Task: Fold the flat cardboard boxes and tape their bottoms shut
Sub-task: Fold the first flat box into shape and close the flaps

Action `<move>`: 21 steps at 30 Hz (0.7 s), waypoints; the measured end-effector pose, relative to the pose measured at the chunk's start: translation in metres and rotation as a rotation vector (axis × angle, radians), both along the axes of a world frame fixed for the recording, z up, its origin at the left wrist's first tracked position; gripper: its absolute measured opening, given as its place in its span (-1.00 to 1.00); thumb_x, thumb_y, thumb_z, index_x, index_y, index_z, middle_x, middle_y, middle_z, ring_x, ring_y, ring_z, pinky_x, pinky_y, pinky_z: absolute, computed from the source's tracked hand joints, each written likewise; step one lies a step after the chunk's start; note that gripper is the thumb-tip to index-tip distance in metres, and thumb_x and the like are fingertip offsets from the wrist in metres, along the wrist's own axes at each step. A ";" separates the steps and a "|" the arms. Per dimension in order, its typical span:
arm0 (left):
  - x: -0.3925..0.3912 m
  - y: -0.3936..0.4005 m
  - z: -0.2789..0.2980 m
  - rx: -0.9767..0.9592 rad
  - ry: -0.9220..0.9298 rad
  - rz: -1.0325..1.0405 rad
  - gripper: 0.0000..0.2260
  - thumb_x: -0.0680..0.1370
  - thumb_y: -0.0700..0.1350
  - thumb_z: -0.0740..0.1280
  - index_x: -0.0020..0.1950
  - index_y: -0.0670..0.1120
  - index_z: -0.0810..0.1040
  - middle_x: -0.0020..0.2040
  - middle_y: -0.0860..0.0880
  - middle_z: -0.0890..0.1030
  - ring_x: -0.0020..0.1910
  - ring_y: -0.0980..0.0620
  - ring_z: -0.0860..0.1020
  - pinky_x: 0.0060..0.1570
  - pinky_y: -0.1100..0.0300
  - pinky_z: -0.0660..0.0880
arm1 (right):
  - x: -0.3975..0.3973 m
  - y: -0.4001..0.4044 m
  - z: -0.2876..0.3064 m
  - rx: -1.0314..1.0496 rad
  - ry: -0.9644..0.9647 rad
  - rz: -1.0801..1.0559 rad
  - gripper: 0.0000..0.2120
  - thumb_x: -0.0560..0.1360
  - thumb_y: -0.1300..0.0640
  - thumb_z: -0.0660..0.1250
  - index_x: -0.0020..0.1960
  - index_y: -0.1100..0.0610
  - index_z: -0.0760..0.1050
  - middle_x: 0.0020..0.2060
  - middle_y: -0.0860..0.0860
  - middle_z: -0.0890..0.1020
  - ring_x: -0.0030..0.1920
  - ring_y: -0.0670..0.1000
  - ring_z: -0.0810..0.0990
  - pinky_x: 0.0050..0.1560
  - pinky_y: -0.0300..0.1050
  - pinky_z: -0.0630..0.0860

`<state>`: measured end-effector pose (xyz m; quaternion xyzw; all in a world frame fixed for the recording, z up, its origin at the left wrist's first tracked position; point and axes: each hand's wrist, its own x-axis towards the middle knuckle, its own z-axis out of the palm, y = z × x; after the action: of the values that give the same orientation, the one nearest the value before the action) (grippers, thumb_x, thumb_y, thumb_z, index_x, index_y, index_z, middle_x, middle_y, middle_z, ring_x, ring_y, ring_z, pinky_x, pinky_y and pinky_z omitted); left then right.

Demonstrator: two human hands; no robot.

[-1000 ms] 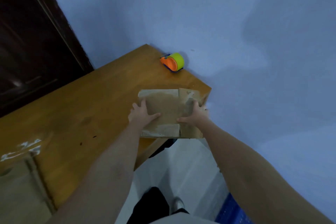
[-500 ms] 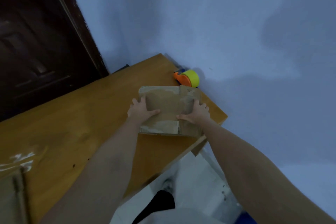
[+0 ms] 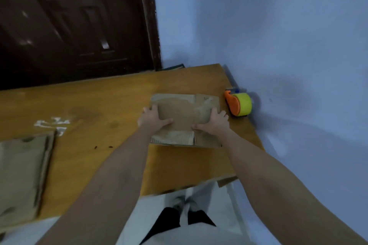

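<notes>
A flat brown cardboard box [image 3: 184, 113] lies on the wooden table [image 3: 99, 105], near its right end. My left hand [image 3: 152, 118] grips the box's left edge, thumb on top and fingers wrapped around the side. My right hand [image 3: 215, 122] grips the right part the same way, thumb lying on the top face. An orange tape dispenser with a yellow-green roll [image 3: 239, 104] stands on the table just right of the box, against the wall.
A stack of flat cardboard boxes [image 3: 22, 175] lies at the table's near left corner. White scuff marks [image 3: 52, 123] show on the tabletop. A dark wooden door [image 3: 75, 22] stands behind the table; a blue wall [image 3: 278, 36] closes off the right side.
The view has swung left and the box now sits further onto the table, away from its near edge. Both hands keep the same hold on the box's sides.
</notes>
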<state>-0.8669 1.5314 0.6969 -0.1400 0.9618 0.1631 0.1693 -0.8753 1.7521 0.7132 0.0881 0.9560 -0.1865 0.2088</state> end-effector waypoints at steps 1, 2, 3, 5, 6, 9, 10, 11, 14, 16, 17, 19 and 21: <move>0.006 -0.004 -0.001 -0.006 -0.004 0.037 -0.14 0.37 0.40 0.30 0.50 -0.02 0.08 0.35 -0.21 0.25 0.25 -0.25 0.39 0.01 -0.05 0.51 | -0.001 -0.005 0.000 -0.011 0.005 0.027 0.04 0.21 -0.37 0.46 0.45 0.09 0.07 0.36 0.20 0.20 0.37 0.23 0.20 0.29 0.14 0.31; 0.013 -0.009 -0.002 -0.013 -0.007 0.087 -0.13 0.37 0.40 0.30 0.50 -0.01 0.08 0.36 -0.21 0.24 0.26 -0.25 0.38 0.01 -0.06 0.51 | -0.002 -0.010 0.000 -0.018 0.012 0.065 0.04 0.21 -0.37 0.47 0.45 0.09 0.07 0.35 0.20 0.21 0.36 0.23 0.21 0.29 0.13 0.31; 0.019 -0.013 -0.001 -0.013 -0.010 0.136 -0.13 0.36 0.39 0.31 0.50 0.00 0.06 0.36 -0.21 0.24 0.27 -0.25 0.37 0.02 -0.06 0.50 | -0.003 -0.015 0.001 -0.026 0.020 0.101 0.03 0.21 -0.36 0.47 0.44 0.09 0.07 0.34 0.20 0.22 0.36 0.22 0.21 0.29 0.13 0.31; 0.030 -0.018 -0.001 0.009 -0.009 0.208 -0.12 0.36 0.37 0.34 0.50 0.00 0.06 0.34 -0.20 0.25 0.27 -0.24 0.37 0.03 -0.06 0.48 | -0.003 -0.023 -0.002 -0.047 0.026 0.156 0.04 0.21 -0.35 0.48 0.45 0.09 0.07 0.33 0.20 0.23 0.35 0.22 0.22 0.28 0.11 0.31; 0.037 -0.019 -0.003 0.016 -0.003 0.230 -0.12 0.37 0.36 0.35 0.50 -0.01 0.06 0.32 -0.19 0.26 0.26 -0.23 0.38 0.02 -0.05 0.48 | -0.002 -0.026 -0.003 -0.053 0.024 0.180 0.04 0.21 -0.35 0.49 0.45 0.09 0.07 0.33 0.20 0.23 0.35 0.22 0.22 0.27 0.11 0.31; 0.054 -0.022 -0.007 0.010 -0.001 0.276 -0.12 0.37 0.35 0.35 0.50 -0.04 0.05 0.33 -0.19 0.25 0.28 -0.23 0.36 0.05 -0.06 0.48 | 0.005 -0.034 -0.007 -0.056 0.008 0.217 0.05 0.20 -0.33 0.50 0.45 0.10 0.06 0.33 0.20 0.23 0.35 0.22 0.23 0.28 0.11 0.32; 0.057 -0.023 -0.007 0.002 -0.002 0.283 -0.12 0.38 0.35 0.35 0.51 -0.04 0.04 0.34 -0.19 0.24 0.29 -0.22 0.36 0.06 -0.06 0.48 | 0.006 -0.036 -0.008 -0.058 0.006 0.224 0.05 0.20 -0.33 0.50 0.45 0.10 0.06 0.33 0.20 0.23 0.35 0.22 0.23 0.28 0.11 0.32; 0.059 -0.025 -0.005 -0.003 0.000 0.286 -0.12 0.38 0.34 0.35 0.51 -0.04 0.04 0.34 -0.19 0.24 0.29 -0.22 0.35 0.06 -0.05 0.48 | 0.007 -0.038 -0.008 -0.063 0.008 0.231 0.05 0.20 -0.33 0.50 0.45 0.10 0.05 0.34 0.20 0.23 0.36 0.23 0.22 0.28 0.12 0.31; 0.063 -0.030 0.002 0.008 0.023 0.297 -0.14 0.39 0.31 0.37 0.49 -0.06 0.06 0.34 -0.19 0.24 0.30 -0.22 0.34 0.06 -0.05 0.46 | 0.010 -0.043 -0.005 -0.102 0.016 0.230 0.09 0.20 -0.31 0.51 0.47 0.09 0.01 0.35 0.21 0.21 0.37 0.23 0.20 0.30 0.14 0.30; 0.065 -0.033 0.005 0.034 0.062 0.331 -0.15 0.40 0.28 0.39 0.48 -0.10 0.07 0.33 -0.18 0.24 0.31 -0.21 0.32 0.09 -0.05 0.44 | 0.009 -0.045 -0.004 -0.159 0.027 0.227 0.12 0.20 -0.29 0.53 0.50 0.06 -0.03 0.38 0.21 0.19 0.39 0.23 0.18 0.32 0.15 0.27; 0.066 -0.036 0.006 0.057 0.080 0.350 -0.13 0.40 0.27 0.40 0.49 -0.12 0.06 0.34 -0.18 0.24 0.32 -0.21 0.31 0.12 -0.06 0.44 | 0.009 -0.046 -0.003 -0.191 0.038 0.228 0.13 0.19 -0.28 0.54 0.51 0.04 -0.05 0.39 0.20 0.18 0.40 0.23 0.18 0.33 0.16 0.27; 0.068 -0.040 0.006 0.092 0.102 0.374 -0.07 0.38 0.26 0.41 0.51 -0.16 0.01 0.36 -0.17 0.22 0.34 -0.20 0.30 0.17 -0.06 0.43 | 0.008 -0.046 -0.003 -0.249 0.065 0.240 0.15 0.17 -0.27 0.55 0.52 -0.01 -0.04 0.40 0.18 0.18 0.42 0.22 0.18 0.34 0.18 0.26; 0.069 -0.043 0.006 0.101 0.108 0.381 -0.01 0.36 0.28 0.42 0.52 -0.18 -0.04 0.34 -0.16 0.22 0.34 -0.18 0.30 0.18 -0.04 0.44 | 0.009 -0.047 -0.004 -0.279 0.079 0.240 0.15 0.16 -0.25 0.57 0.52 -0.03 -0.04 0.41 0.17 0.18 0.42 0.21 0.18 0.34 0.18 0.27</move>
<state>-0.7983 1.4889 0.7024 -0.3020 0.9162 0.2475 0.0906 -0.8659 1.7054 0.7089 -0.0636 0.9319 -0.2944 0.2019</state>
